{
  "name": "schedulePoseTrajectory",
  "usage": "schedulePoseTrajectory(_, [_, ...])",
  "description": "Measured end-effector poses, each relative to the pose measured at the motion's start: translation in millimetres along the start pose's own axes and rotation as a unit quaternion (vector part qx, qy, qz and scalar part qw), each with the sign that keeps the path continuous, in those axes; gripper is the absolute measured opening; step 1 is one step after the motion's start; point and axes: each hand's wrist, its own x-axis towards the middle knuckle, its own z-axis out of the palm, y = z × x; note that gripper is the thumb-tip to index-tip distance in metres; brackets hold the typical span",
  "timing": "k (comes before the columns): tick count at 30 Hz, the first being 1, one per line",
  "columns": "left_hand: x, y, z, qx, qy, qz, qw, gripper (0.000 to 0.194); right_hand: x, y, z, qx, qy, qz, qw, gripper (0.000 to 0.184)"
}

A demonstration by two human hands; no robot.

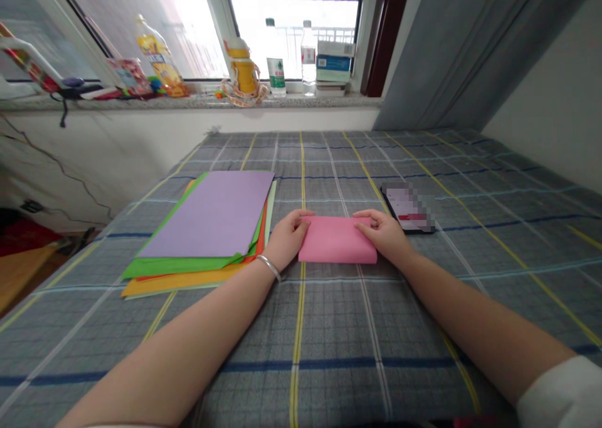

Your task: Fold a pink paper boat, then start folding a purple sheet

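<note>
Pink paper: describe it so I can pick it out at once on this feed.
On the checked bedspread below the window, find the stack of colored paper, topped by a lilac sheet. Just right of that stack lies the pink paper, apart from it and short of the phone. It is the lone pink piece, with the left hand and right hand on its two ends.

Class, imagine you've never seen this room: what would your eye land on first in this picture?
A stack of coloured paper, lilac on top, lies left of centre on the checked cloth. Just right of it, the left hand and right hand rest on a folded pink paper. Bottles stand on the windowsill at the back.
</note>
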Motion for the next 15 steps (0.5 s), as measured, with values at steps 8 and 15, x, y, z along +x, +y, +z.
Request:
schedulePoseTrajectory(8, [22.3, -7.8, -6.1, 0.107, -0.001, 0.006, 0.994, 0.026, 27.2, 3.9, -4.5, -0.037, -0.053, -0.001, 0.998, 0.024])
schedulePoseTrajectory(15, [29.4, -2.5, -8.9, 0.277, -0.037, 0.071, 0.958, 0.024, 34.0, 11.0, -4.6, -0.129, -0.066, -0.020, 0.989, 0.024])
